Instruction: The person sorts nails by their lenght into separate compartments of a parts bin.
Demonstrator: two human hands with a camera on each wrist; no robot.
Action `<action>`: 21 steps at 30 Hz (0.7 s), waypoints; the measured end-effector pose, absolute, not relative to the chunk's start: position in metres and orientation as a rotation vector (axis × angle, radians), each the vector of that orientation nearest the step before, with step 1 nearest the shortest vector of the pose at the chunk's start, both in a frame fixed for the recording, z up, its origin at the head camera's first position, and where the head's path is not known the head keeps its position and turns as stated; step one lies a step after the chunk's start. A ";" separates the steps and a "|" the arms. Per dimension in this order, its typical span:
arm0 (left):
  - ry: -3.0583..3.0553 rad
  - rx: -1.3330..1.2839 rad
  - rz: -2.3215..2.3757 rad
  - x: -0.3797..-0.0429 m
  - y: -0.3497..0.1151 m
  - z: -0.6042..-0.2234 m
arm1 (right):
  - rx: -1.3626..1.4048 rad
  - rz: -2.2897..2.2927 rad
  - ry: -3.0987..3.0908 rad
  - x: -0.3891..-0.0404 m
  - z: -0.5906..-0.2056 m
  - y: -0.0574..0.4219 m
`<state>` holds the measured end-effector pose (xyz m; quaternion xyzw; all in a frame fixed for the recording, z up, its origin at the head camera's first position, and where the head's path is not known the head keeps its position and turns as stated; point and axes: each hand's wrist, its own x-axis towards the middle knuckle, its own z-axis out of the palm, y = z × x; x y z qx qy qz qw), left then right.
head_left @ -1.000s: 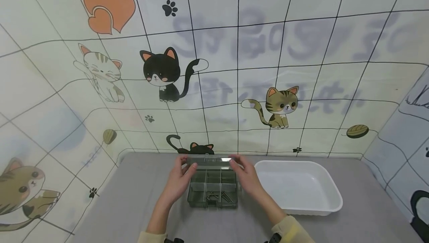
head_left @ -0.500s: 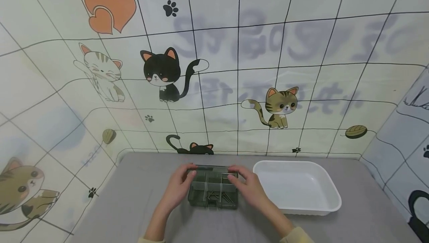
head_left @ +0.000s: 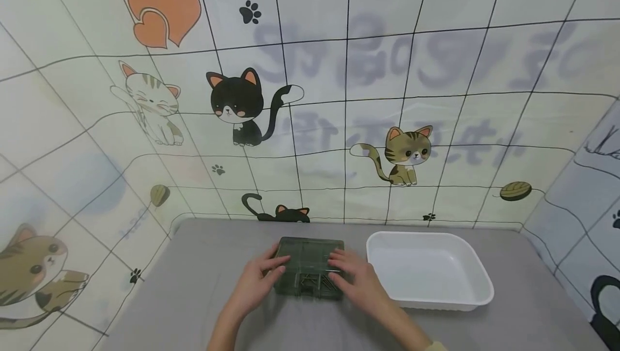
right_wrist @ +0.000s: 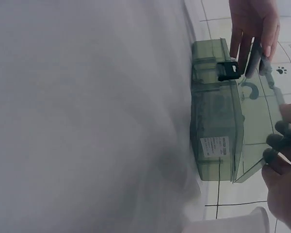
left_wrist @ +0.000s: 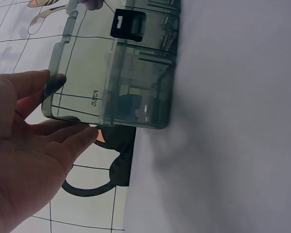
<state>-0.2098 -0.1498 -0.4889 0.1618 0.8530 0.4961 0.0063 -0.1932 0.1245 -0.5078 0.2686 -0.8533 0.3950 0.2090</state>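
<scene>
On the grey cloth stands a translucent green compartment box (head_left: pixel 317 290), its hinged lid (head_left: pixel 310 251) tilted down over the compartments. Thin metal pieces (head_left: pixel 310 280), perhaps screws, show through its front. My left hand (head_left: pixel 254 283) holds the lid's left side; in the left wrist view, thumb and fingers lie on opposite faces of the lid (left_wrist: pixel 85 63). At the lid's right side is my right hand (head_left: pixel 362 283), with fingers over it and thumb near its front edge. A black latch (right_wrist: pixel 228 71) and a white label (right_wrist: pixel 214 146) appear in the right wrist view.
To the right of the box stands a white plastic tray (head_left: pixel 431 270), close to my right hand. Cat-printed sheeting (head_left: pixel 315 82) rises behind and beside the grey surface (head_left: pixel 203 265). A black looped object (head_left: pixel 603 308) sits at the far right edge.
The lid has swung from upright down toward me, over the compartments. Both hands have come forward and down with it. The tray has stayed in place.
</scene>
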 end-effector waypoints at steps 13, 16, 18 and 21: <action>2.673 0.478 1.557 -0.206 -0.149 -0.498 | 0.944 0.933 -2.628 -0.191 -0.508 0.126; 2.672 0.468 1.547 -0.206 -0.149 -0.499 | 0.968 0.888 -2.611 -0.192 -0.510 0.125; 2.670 0.460 1.541 -0.206 -0.148 -0.500 | 0.983 0.856 -2.587 -0.192 -0.511 0.125; 2.665 0.454 1.542 -0.206 -0.148 -0.500 | 0.991 0.848 -2.561 -0.192 -0.512 0.124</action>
